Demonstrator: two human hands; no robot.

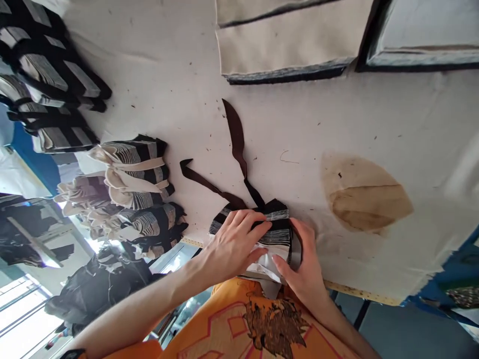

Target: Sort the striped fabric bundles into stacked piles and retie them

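A small stack of folded black-and-grey striped cloth (277, 237) lies at the table's near edge, against my orange shirt. My left hand (237, 242) rests over its top, fingers laid across the stripes and thumb apart. At the right side, my right hand (305, 257) grips the stack, thumb on the white near part and fingers round the side. A dark brown strip (297, 237) curves beside those fingers. Two dark brown ribbon ends, the longer one (235, 132) and the shorter one (204, 179), stretch away over the table from beneath the stack.
Tied striped cloth bundles (136, 167) line the table's left side, with more dark bundles (63, 75) farther back. Beige cloth stacks (288, 45) and a dark-edged pale stack (426, 35) stand at the far side. A brown stain (368, 194) marks the white table cover (280, 119).
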